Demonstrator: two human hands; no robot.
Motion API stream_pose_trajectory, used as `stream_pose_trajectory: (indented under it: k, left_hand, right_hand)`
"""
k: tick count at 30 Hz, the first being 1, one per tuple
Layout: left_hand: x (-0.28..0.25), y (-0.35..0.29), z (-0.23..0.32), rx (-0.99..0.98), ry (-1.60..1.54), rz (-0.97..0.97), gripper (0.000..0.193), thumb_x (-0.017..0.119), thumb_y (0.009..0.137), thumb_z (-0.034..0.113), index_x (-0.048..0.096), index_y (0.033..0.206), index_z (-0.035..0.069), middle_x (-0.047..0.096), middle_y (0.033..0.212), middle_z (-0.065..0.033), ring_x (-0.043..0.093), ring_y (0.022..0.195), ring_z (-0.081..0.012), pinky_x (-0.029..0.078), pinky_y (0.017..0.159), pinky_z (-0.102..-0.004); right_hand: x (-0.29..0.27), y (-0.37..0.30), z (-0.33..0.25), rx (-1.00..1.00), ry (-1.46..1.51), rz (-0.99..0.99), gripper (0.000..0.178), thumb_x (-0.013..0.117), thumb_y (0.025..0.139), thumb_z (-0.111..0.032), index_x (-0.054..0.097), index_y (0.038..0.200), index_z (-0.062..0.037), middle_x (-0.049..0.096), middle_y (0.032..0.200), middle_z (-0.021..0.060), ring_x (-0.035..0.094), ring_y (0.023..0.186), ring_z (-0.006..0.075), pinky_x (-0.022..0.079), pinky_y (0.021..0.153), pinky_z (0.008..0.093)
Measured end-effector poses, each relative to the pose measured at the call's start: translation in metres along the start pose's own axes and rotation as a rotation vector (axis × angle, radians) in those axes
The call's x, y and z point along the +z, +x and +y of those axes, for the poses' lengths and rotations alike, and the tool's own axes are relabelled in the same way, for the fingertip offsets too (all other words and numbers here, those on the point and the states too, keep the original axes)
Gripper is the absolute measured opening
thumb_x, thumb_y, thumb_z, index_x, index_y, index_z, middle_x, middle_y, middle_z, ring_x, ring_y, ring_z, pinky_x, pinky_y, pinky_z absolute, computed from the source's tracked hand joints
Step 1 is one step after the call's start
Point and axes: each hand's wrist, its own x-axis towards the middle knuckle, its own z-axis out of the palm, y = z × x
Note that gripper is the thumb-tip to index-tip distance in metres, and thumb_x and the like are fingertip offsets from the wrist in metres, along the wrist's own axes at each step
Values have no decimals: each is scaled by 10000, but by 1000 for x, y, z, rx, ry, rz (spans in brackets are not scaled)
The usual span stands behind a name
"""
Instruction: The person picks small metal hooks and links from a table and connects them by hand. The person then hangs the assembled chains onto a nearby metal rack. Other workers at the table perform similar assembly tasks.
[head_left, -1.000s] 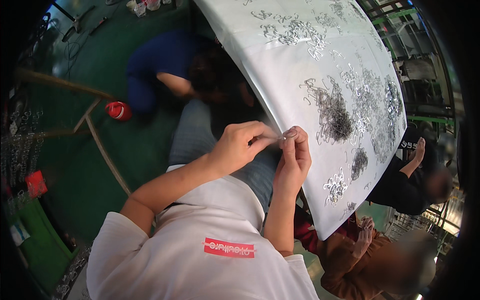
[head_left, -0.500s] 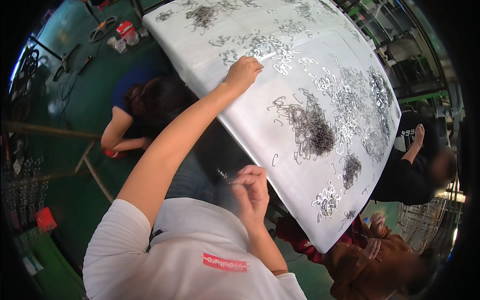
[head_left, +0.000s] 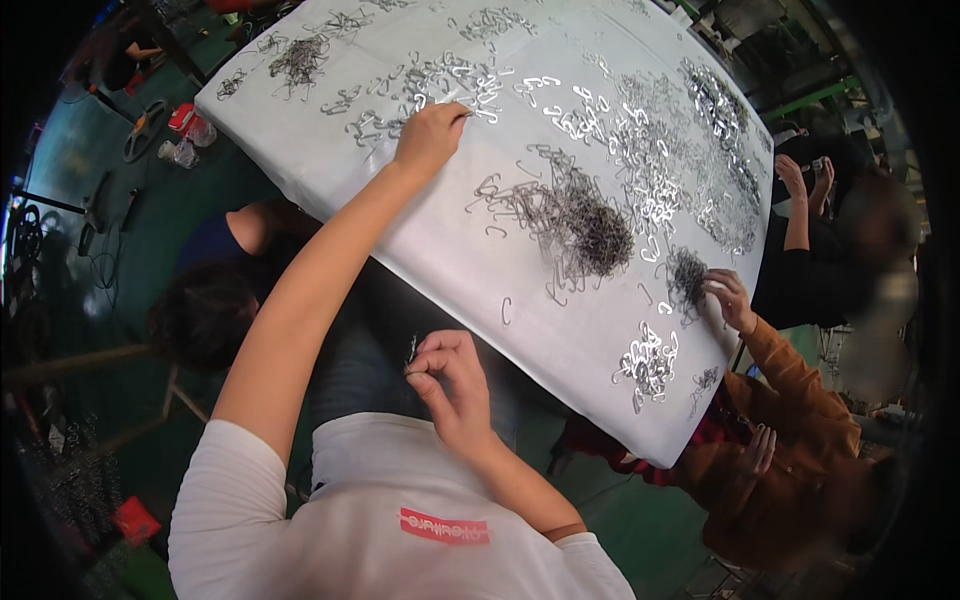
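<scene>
My left hand (head_left: 430, 138) is over the white-covered table, its fingers pinched at the near edge of a spread of shiny metal hooks (head_left: 455, 80). A small metal hook shows at its fingertips. Close in front of my body, off the table's edge, my right hand (head_left: 458, 388) is closed in a pinch on a small bunch of thin metal hooks (head_left: 411, 350); how they link together is too small to tell. A dark heap of hooks (head_left: 603, 240) lies on the table to the right of my left hand.
The white table (head_left: 450, 255) carries several more piles of hooks. A person in brown (head_left: 780, 400) reaches into a small dark pile at the right. Another in black (head_left: 815, 280) sits beyond. At the left, a person (head_left: 215, 300) bends low beside the table, and cups (head_left: 185, 153) stand on the floor.
The view has shifted, and the table lies more to the left. My left hand still pinches at the same hooks. The brown-sleeved person's hand has moved onto the small dark pile.
</scene>
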Motion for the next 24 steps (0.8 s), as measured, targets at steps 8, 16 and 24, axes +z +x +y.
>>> stream_pose_trajectory:
  k: [8, 16, 24]
  left_hand:
    - [-135, -162, 123, -368, -493, -78, 155, 643, 842, -11, 704, 985, -11, 709, 846, -92, 654, 739, -127, 500, 663, -244]
    - [-153, -197, 144, -397, -639, 39, 148, 644, 824, -51, 710, 950, -11, 705, 904, -102, 669, 823, -159, 518, 721, -258]
    - [-161, -203, 138, -310, -534, 102, 146, 684, 805, -27, 726, 935, 27, 659, 982, -90, 609, 905, -166, 494, 746, -268]
  right_hand:
    - [-3, 11, 7, -41, -61, 100, 49, 641, 851, -15, 626, 897, -7, 483, 1034, 105, 540, 892, 190, 478, 760, 277]
    - [7, 17, 5, -50, -71, 154, 87, 674, 843, -74, 624, 894, -23, 510, 996, 92, 536, 894, 214, 457, 797, 311]
    - [14, 20, 12, -44, -70, 141, 84, 677, 837, -56, 623, 894, -25, 513, 983, 95, 543, 891, 222, 468, 786, 317]
